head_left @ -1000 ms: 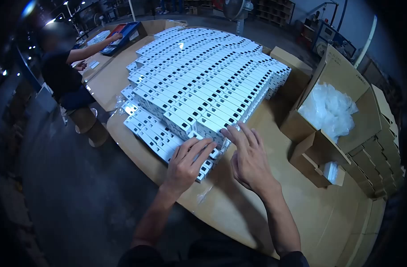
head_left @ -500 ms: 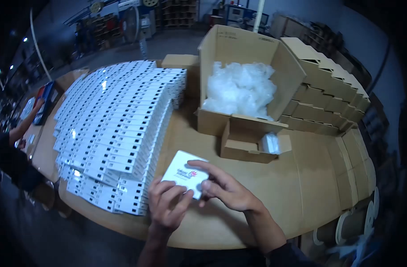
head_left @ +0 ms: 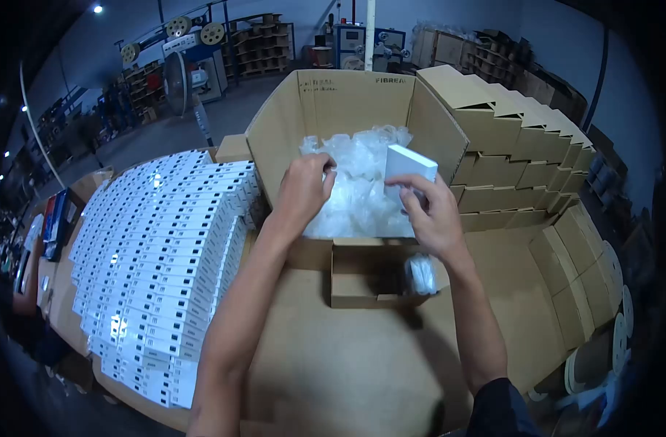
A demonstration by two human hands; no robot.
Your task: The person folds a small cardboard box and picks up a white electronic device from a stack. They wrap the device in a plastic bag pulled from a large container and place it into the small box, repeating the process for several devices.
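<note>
My right hand (head_left: 436, 218) grips a flat white box (head_left: 408, 166), held upright over the large open carton (head_left: 275, 138). Clear plastic bags (head_left: 358, 193) lie heaped in that carton. Above the left part of the heap, my left hand (head_left: 304, 186) has its fingers curled together; whether they pinch a bag is hidden. Just in front of the carton stands a small open cardboard box (head_left: 362, 300), with a plastic-wrapped item (head_left: 420, 274) at its right end.
Many stacked white boxes (head_left: 151, 255) cover the left of the table (head_left: 333, 364). Folded brown cartons (head_left: 522, 146) are piled at the right, with more cardboard (head_left: 577, 262) along the right edge. At far left a co-worker's arm (head_left: 31, 280) shows.
Both hands have moved forward from the near table to over the large carton. The left hand has let go of the white box, which the right hand now holds upright. The view has shifted.
</note>
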